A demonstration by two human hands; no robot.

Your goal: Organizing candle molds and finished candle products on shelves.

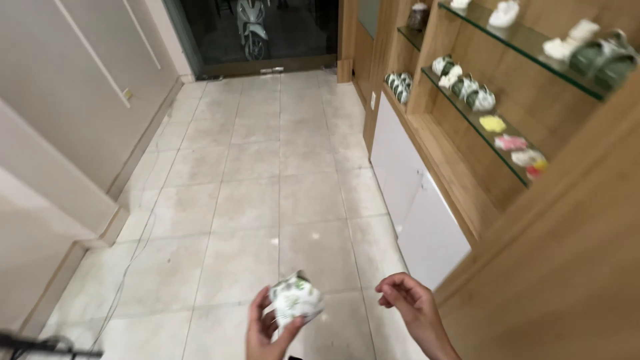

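**Left hand holding a wrapped packet above a tiled floor**

At the bottom centre of the frame the left hand (263, 330) is gripping a small packet (295, 299), wrapped in white paper with a green leaf pattern. The fingers are curling around its left and lower side, and the thumb is pressing from below, so the packet is sitting upright above the palm. The top of the wrapping is gathering into a small peak.

Just to the right, at the lower right centre, the right hand (408, 297) is hanging free and holding nothing. Its fingers are bending loosely inward, with the fingertips near the thumb, but they are not touching the packet; a small gap is staying between the two hands.

Below both hands the floor (267, 173) of pale square tiles is stretching up to the top centre of the frame, where a glass door (267, 33) is standing and a scooter (252, 27) is showing behind it.

On the right side, wooden shelves (467, 113) with glass boards are carrying similar green and white packets (472, 92) and a few small yellow and pink items. Under them white cabinets (417, 200) are running along the wall. On the left side of the frame a plain light wall (73, 100) is going down to the floor.
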